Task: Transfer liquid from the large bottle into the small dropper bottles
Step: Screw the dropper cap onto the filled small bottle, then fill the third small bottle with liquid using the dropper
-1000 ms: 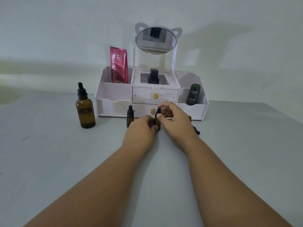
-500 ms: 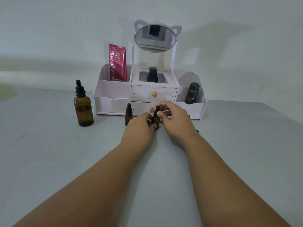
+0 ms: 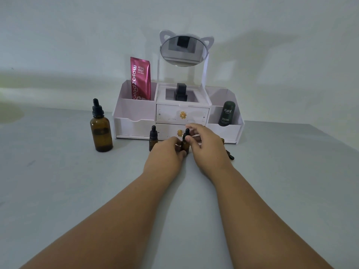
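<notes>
Gripping small dropper bottle [image 3: 185,146] — left hand [image 3: 165,156]

The glossy pink foil sachet [image 3: 140,78], beyond and left of the left hand's fingers [image 3: 175,141], reads "Glad2Glow", "RETINOL BRIGHT BODY SERUM" and "10x". The dark green rounded bottle [image 3: 226,113], beyond and right of the right hand's fingers [image 3: 194,127], reads "Kahf"; the smaller print below is illegible.

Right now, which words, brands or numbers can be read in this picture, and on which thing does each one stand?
"Glad2Glow": up the pink sachet.
"RETINOL BRIGHT": same sachet, top; the line beneath is too small.
"10x": sachet's bottom edge.
"Kahf": dark green bottle; smaller print below is blurred.
No text shows on the large brown bottle or small dropper bottles.
</notes>
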